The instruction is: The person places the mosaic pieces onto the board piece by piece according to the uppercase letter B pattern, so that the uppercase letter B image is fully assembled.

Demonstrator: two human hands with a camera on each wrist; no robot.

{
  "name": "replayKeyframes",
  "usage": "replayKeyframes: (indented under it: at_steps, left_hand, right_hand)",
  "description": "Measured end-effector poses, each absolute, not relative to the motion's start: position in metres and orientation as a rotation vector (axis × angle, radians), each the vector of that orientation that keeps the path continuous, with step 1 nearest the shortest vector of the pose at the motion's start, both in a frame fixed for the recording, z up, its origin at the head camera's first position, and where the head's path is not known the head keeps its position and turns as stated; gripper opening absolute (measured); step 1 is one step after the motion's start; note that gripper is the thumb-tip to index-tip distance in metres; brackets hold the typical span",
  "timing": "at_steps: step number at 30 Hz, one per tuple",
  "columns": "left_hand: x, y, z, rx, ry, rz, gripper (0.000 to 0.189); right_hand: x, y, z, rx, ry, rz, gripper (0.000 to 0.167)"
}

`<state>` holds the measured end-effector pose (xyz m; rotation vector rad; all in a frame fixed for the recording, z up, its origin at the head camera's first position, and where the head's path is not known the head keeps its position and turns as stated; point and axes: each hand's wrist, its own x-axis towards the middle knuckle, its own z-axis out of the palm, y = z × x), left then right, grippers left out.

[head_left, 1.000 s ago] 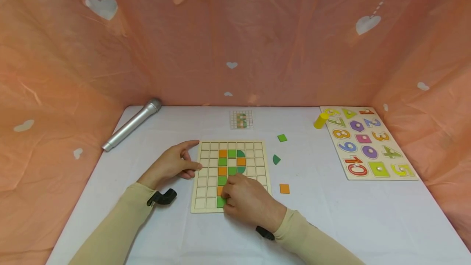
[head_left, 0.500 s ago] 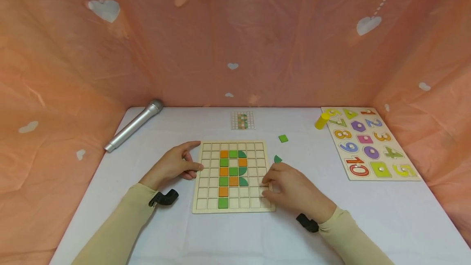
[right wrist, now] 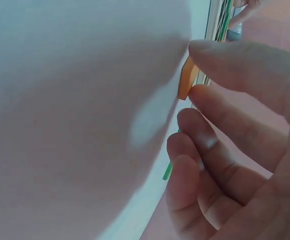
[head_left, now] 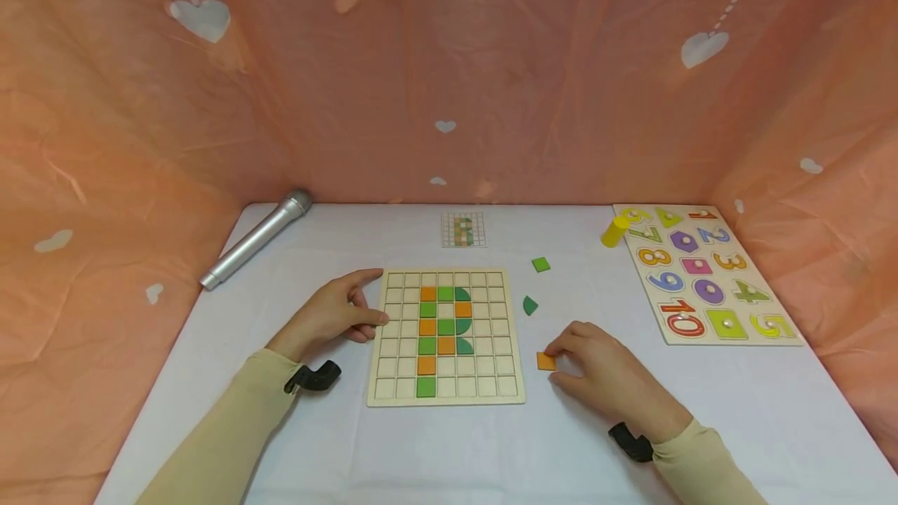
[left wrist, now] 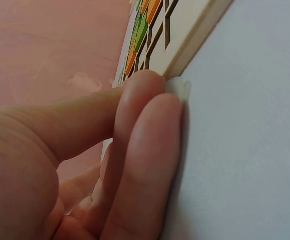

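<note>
A wooden grid board (head_left: 484,388) lies in front of me with orange, light green and dark green tiles set in its cells. At its left edge is my left hand (head_left: 330,309), forefinger stretched to the upper corner and thumb touching the rim. The left wrist view shows the fingertips against the edge of the board (left wrist: 187,50). To the right of the board, my right hand (head_left: 610,372) has thumb and forefinger around an orange square tile (head_left: 545,361) on the table. In the right wrist view that orange tile (right wrist: 186,77) sits between the two fingertips, other fingers curled.
Right of the board lie a dark green quarter-round tile (head_left: 530,305) and a light green square tile (head_left: 540,264). Behind it is a small pattern card (head_left: 464,231). A silver microphone (head_left: 256,240), a yellow cylinder (head_left: 614,231) and a number puzzle board (head_left: 701,275) lie farther out.
My right hand has left the grid board, where a dark green tile and an orange tile now show beside the column, and moved right to the loose orange square. The left hand stays put.
</note>
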<state>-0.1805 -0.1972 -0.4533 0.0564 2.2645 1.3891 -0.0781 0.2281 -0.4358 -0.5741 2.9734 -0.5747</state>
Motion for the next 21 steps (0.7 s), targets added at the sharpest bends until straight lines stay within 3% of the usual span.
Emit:
replayKeyframes:
  at_steps: [12,21]
  left_hand:
    - [-0.180,-0.196,-0.454,0.065,2.266,1.380,0.094]
    - [-0.179,-0.197,-0.453,0.062,2.270,1.395,0.095]
  right_hand:
    - [-0.081,0.225,-0.438,-0.554,3.001,-0.586,0.014]
    - [-0.090,0.193,-0.432,-0.614,2.980,-0.628,0.014]
